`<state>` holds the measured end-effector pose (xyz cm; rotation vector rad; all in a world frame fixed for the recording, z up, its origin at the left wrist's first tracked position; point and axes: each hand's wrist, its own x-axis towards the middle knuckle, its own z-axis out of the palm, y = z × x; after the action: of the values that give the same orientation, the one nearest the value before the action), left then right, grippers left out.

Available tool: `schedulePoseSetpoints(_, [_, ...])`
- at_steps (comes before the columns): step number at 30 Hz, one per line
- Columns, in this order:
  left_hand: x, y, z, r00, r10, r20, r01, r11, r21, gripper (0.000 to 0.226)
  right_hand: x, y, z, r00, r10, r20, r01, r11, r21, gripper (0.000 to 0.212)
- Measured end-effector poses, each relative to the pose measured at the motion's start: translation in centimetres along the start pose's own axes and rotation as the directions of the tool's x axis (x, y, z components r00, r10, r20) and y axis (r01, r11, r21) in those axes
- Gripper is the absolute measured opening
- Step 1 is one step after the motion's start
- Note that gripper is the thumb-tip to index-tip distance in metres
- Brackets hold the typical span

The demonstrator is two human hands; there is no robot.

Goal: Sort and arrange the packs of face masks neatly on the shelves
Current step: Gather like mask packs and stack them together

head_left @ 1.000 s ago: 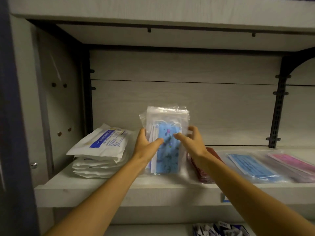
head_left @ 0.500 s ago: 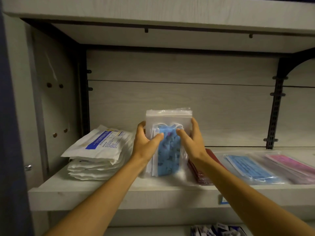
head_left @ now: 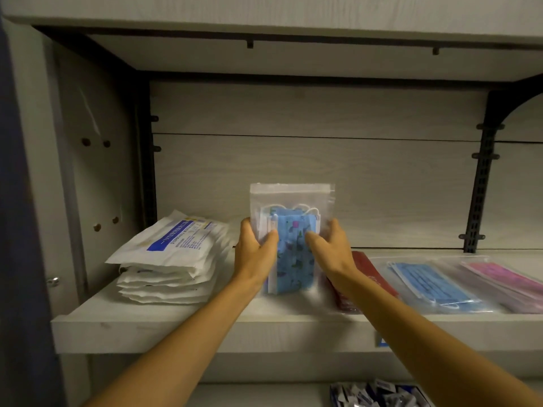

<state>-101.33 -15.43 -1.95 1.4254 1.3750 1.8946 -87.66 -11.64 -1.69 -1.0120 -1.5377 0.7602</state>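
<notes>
A: Where is the pack of masks point(head_left: 292, 239)?

B: Upright on the shelf point(head_left: 205, 327), caught between the two hands. The left hand point(head_left: 255, 254) curls round its left edge with the thumb on the front; the right hand point(head_left: 330, 251) does the same on the right edge. Both grip it, neither is spread flat.

A: Which way does its long side run?

B: Straight up and down, from the wrists toward the sealed top, which stands above the fingers. Its foot appears to touch the board just below the palms.

A: And the neighbours?

B: The white stack point(head_left: 170, 259) lies just outside the left hand; the red packs point(head_left: 364, 268) lie partly under the right wrist, with the flat blue pack point(head_left: 432, 286) and pink pack point(head_left: 505, 277) farther out that way.

A: So the next move?

B: Probably tipping the top away from the hands to lay it flat in the gap. Both hands sit equally near.
</notes>
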Motion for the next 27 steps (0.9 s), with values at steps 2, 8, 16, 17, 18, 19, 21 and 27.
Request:
schedulePoseSetpoints(2, [0.1,0.3,0.1,0.999,0.041,0.009,-0.041,0.999,-0.025,0.018,-0.3,-0.6,0.1,0.998,-0.052,-0.021,0.052,0.998,-0.018,0.051])
schedulePoseSetpoints(8, [0.3,-0.1,0.2,0.999,-0.026,0.041,0.030,0.995,-0.099,0.034,-0.3,-0.2,-0.4,0.998,-0.062,0.031,0.061,0.998,0.025,0.054])
schedulePoseSetpoints(16, [0.2,-1.1,0.5,0.997,-0.075,0.002,0.074,0.997,0.033,0.026,-0.3,0.6,-0.5,0.992,0.073,0.098,-0.077,0.997,0.031,0.049])
schedulePoseSetpoints(17, [0.4,-0.8,0.5,0.997,-0.070,0.009,0.070,0.997,0.029,0.026,-0.2,0.4,-0.6,0.993,0.057,0.103,-0.059,0.998,0.020,0.045])
schedulePoseSetpoints(18, [0.7,-0.5,0.5,0.998,-0.068,0.011,0.067,0.997,0.032,0.027,-0.1,0.0,-0.7,0.993,0.035,0.109,-0.036,0.999,0.008,0.044])
schedulePoseSetpoints(19, [1.0,0.0,0.5,0.998,-0.058,0.002,0.058,0.997,0.044,0.028,0.0,-0.6,-0.9,0.994,0.018,0.110,-0.019,1.000,0.012,0.044])
schedulePoseSetpoints(21, [2.2,1.0,0.3,0.999,-0.045,-0.030,0.047,0.996,0.081,0.024,0.9,-1.7,-1.2,0.996,0.006,0.094,-0.004,1.000,-0.022,0.048])
schedulePoseSetpoints(27, [5.3,2.7,0.1,0.945,-0.326,0.015,0.293,0.868,0.402,0.044,2.3,-3.9,-1.7,0.980,0.146,0.134,-0.097,0.943,-0.317,0.074])
